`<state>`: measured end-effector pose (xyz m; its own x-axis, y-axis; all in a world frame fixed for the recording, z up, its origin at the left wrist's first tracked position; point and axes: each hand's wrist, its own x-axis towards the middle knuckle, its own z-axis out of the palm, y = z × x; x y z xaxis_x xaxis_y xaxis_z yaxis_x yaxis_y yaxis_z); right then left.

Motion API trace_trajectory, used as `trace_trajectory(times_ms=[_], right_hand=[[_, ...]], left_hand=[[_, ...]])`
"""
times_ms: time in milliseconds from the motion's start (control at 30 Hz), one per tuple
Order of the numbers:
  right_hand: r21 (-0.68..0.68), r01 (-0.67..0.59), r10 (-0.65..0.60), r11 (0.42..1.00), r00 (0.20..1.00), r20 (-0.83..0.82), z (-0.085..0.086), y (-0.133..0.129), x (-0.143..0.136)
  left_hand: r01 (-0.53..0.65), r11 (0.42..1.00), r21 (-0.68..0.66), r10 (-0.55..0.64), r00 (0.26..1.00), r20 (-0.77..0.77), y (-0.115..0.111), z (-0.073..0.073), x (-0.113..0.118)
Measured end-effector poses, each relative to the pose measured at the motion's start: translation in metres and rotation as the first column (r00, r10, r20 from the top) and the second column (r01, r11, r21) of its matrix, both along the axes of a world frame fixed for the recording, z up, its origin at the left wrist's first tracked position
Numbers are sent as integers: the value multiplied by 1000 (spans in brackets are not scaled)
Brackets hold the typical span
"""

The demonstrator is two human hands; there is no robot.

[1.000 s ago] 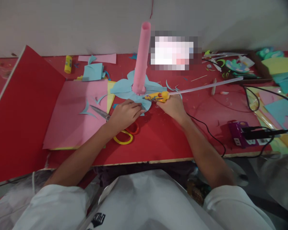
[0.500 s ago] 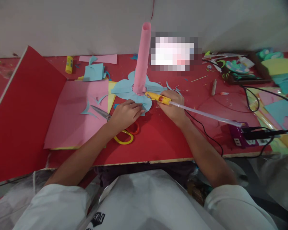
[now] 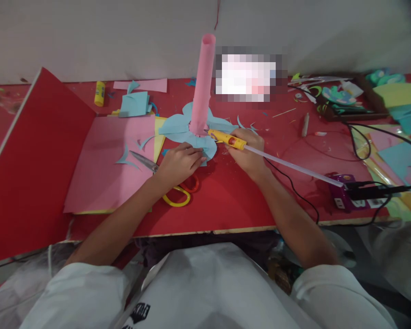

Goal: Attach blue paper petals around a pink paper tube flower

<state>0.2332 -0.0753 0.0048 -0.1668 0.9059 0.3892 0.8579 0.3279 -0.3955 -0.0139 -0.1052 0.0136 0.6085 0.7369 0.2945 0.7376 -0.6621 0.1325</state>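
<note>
A pink paper tube (image 3: 203, 82) stands upright on the middle of a blue paper flower (image 3: 174, 124) with rounded petals. My right hand (image 3: 248, 148) is closed around a yellow glue gun (image 3: 226, 138), whose nozzle is at the foot of the tube. A long whitish glue stick (image 3: 291, 165) sticks out of the gun's back end. My left hand (image 3: 181, 165) lies palm down, its fingers stretched over the front petal. Scissors (image 3: 178, 197) with yellow and red handles lie partly under that hand.
Pink paper sheets (image 3: 102, 160) lie at left beside a raised red board (image 3: 41, 169). A yellow glue stick tube (image 3: 99, 93) stands behind. At right are a purple power strip (image 3: 340, 194) with black cables and a brown tray (image 3: 376, 103) of scraps. A blurred-out bright patch (image 3: 246, 75) is at the back.
The glue gun has shifted very slightly right, and its glue stick's rear end has dipped a little. My left hand keeps its place on the petal.
</note>
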Motion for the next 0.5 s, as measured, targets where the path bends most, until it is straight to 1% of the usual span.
trace_trajectory(times_ms=[167,367,433,500], right_hand=[[-6,-59,59,998,998,-26,-1,2,1],[-24,-136,134,990,989,-57,-2,2,1],[-2,-202,200,979,973,-114,-3,2,1],[37,-297,298,954,937,-181,-5,3,0]], left_hand=[[5,1000,7,-5,1000,-12,-1,-1,0],[-16,1000,-2,16,999,-34,-1,0,0],[-22,1000,0,22,999,-39,-1,0,1],[-21,1000,-4,21,999,-43,-1,0,1]])
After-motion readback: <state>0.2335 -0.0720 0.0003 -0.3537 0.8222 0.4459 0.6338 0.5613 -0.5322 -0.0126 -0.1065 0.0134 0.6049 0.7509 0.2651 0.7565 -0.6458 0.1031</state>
